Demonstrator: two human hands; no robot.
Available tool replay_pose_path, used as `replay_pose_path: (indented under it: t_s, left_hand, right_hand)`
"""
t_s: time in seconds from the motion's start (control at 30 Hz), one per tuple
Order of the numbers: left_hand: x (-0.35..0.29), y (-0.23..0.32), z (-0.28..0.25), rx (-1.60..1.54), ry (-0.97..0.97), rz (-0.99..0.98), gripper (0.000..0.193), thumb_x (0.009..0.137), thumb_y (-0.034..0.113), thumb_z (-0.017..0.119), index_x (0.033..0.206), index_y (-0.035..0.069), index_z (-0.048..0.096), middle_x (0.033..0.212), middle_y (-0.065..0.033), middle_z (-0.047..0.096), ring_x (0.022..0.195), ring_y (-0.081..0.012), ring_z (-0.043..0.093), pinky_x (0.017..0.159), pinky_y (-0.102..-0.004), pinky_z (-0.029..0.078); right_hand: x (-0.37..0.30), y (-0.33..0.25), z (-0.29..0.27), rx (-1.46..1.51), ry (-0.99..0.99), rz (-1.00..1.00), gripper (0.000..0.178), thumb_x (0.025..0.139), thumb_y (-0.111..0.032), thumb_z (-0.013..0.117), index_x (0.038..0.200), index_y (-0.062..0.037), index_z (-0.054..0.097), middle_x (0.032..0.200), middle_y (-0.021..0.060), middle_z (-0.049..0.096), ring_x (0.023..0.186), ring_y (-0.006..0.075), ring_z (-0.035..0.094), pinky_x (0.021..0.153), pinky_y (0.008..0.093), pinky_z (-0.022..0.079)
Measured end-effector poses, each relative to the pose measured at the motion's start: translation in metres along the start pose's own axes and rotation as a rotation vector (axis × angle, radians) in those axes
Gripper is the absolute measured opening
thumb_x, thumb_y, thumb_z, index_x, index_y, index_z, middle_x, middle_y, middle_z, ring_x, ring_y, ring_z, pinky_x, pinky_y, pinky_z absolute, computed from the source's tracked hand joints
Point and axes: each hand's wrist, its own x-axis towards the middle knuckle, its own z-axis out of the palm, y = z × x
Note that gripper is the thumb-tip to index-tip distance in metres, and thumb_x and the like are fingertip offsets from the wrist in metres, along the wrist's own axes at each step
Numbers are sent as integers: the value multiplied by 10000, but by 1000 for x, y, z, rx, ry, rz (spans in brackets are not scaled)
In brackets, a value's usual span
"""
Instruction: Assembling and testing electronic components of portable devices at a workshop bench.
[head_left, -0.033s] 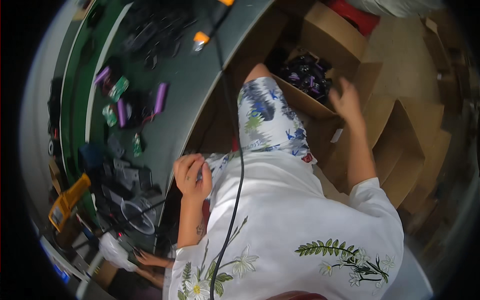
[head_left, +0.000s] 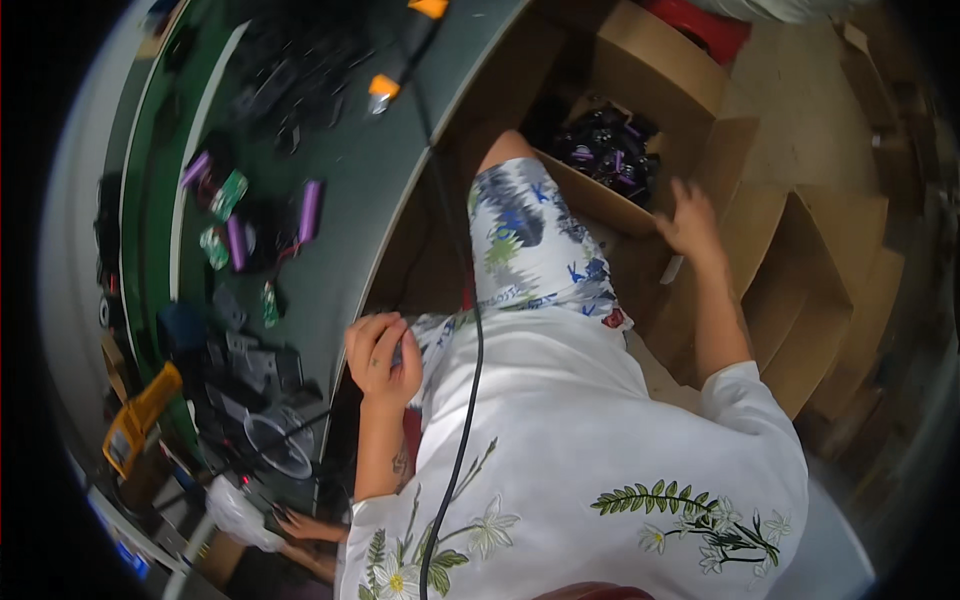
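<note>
My right hand [head_left: 692,225] is beside the near right corner of an open cardboard box [head_left: 600,200]. Its fingers are spread and nothing shows in them. Inside the box lies a pile of black parts with purple cylinders [head_left: 612,152]. My left hand [head_left: 383,355] is by the edge of the dark green workbench [head_left: 350,215], fingers curled inward; whatever the palm might hold is hidden. On the bench, purple cylindrical cells [head_left: 310,210] with wires lie near small green circuit boards [head_left: 230,195].
A second open cardboard box [head_left: 790,300] stands at right. The bench bears black parts [head_left: 290,85], a clear round container [head_left: 280,440] and a yellow handheld tool [head_left: 140,420]. A black cable [head_left: 475,370] hangs across my front. Another person's hand [head_left: 310,525] shows at lower left.
My right hand has drawn slightly back toward me from the box, its fingers still apart. The bench has shifted a little leftward in view. My left hand stays curled in about the same place.
</note>
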Motion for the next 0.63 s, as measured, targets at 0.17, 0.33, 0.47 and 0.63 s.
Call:
replay_pose_path:
  t_s: [0.17, 0.33, 0.47, 0.63]
  left_hand:
    - [34, -4, 31, 26, -55, 138, 253, 728, -61, 671, 966, 18, 639, 1000, -143, 647, 888, -330, 607, 773, -423, 501]
    - [57, -2, 58, -102, -194, 243, 258, 701, -30, 707, 944, 25, 640, 994, -141, 649, 895, -325, 624, 785, -435, 495]
    - [39, 25, 67, -353, -230, 93, 259, 669, 9, 757, 897, 20, 635, 906, -138, 666, 832, -322, 636, 745, -413, 504]
    - [3, 29, 60, -763, -224, -179, 359, 718, 108, 838, 994, 42, 618, 888, -134, 697, 811, -297, 659, 763, -384, 523]
  right_hand:
    - [-87, 74, 103, -644, -382, 34, 514, 960, -289, 464, 1419, -58, 464, 1506, 226, 357, 1429, 386, 272, 1187, 527, 139]
    - [-121, 129, 151, -624, -382, 83, 456, 999, -229, 349, 1395, -65, 505, 1555, 178, 299, 1469, 367, 184, 1195, 565, 19]
    - [-159, 163, 140, -667, -565, 90, 453, 995, -252, 408, 1394, -61, 501, 1563, 167, 283, 1458, 362, 217, 1200, 555, 66]
    - [-115, 93, 111, -204, -668, 353, 586, 856, -413, 660, 1307, -46, 585, 1567, 147, 287, 1405, 414, 304, 1158, 586, 193]
